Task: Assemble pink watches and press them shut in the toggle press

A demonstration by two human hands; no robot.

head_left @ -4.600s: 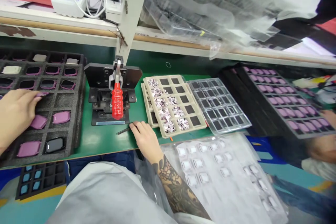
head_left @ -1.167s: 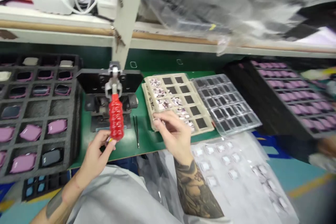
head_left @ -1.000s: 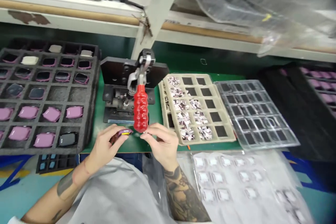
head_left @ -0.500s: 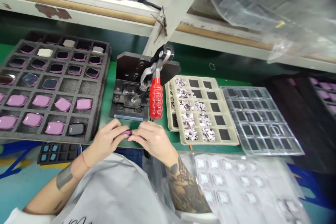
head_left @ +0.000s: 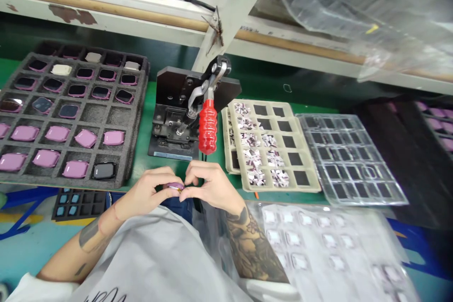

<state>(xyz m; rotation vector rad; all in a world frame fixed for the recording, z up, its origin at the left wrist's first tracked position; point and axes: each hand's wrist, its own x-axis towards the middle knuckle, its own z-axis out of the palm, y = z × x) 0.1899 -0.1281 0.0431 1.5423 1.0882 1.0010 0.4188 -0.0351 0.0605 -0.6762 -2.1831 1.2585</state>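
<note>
Small, rounded purple watch-like case (head_left: 174, 186) between both hands, nearer the body than the black metal toggle press with a ribbed red handle (head_left: 207, 127).
The left hand's (head_left: 150, 192) fingers pinch it; the right hand's (head_left: 208, 186) fingertips meet its edge (whether they grip, I cannot tell). This case looks mid-work; in the dark grey foam tray (head_left: 126, 155), dark-faced purple cases (head_left: 101, 92) and purple-backed cases (head_left: 75, 168) lie in separate rows, which finished being unclear. Dark cursive lettering (head_left: 106, 295) on the pale grey garment (head_left: 170, 255) is cut off; no brand is readable.
</note>
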